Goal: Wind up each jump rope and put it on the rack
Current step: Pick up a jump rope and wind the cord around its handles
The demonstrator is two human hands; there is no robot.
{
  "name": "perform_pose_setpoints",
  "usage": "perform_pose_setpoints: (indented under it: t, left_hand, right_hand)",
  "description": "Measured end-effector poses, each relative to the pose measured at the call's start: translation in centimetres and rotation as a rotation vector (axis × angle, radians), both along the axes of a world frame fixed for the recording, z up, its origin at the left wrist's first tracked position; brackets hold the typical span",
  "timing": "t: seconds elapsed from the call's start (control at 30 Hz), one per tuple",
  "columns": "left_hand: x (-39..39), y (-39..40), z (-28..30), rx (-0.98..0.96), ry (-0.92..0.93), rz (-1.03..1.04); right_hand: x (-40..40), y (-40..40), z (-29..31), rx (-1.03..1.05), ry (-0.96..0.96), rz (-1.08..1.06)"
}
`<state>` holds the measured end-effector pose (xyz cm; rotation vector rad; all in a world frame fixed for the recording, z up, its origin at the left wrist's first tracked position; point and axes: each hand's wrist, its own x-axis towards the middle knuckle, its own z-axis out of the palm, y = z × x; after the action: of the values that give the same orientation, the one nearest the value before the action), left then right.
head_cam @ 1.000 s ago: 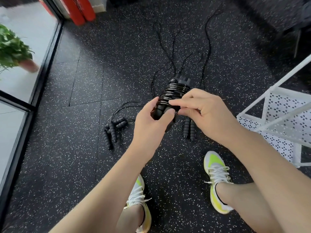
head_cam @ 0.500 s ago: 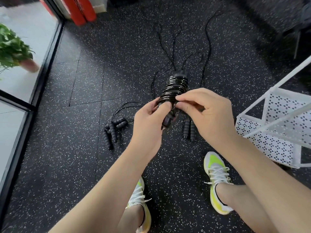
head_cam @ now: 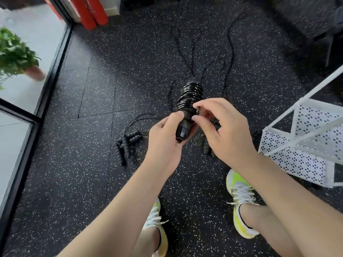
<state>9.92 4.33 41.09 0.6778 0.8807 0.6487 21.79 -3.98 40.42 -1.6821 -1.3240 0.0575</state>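
Speckled floor [head_cam: 78,182] | left hand [head_cam: 163,143] grips wound rope [head_cam: 188,101] | right hand [head_cam: 226,134] pinches cord

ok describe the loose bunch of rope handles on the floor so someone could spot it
Start at the glass wall on the left of the black speckled rubber floor. The bunch of black ribbed foam handles lies beside the left hand, unwound and untouched, unlike the coiled rope being held.

Bare forearms; white-and-neon-yellow sneakers [head_cam: 241,204] with white laces
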Motion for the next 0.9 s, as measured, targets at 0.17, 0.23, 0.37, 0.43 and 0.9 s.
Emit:
perform_pose_setpoints:
  t: [0.17,0.23,0.37,0.43,0.9]
  left_hand:
    - [0.0,0.2,0.2,-0.130,-0.151,0.031]
    - [0.0,0.4,0.2,-0.126,-0.154,0.032]
    - [-0.2,0.9,0.0,-0.088,-0.133,0.050]
    - [-0.4,1.4,0.0,-0.077,-0.101,0.067]
    - [0.1,0.7,-0.5,0.028,0.043,-0.018]
  right_hand:
    - [0.4,-0.2,0.5,0.071,0.160,-0.089]
    - [0.4,-0.2,0.6,0.067,0.218,-0.091]
    - [0.6,-0.1,1.1,-0.005,0.181,0.032]
    - [1.0,0.0,1.2,-0.052,0.121,0.074]
    - [1.7,-0.2,0.6,-0.118,0.054,0.066]
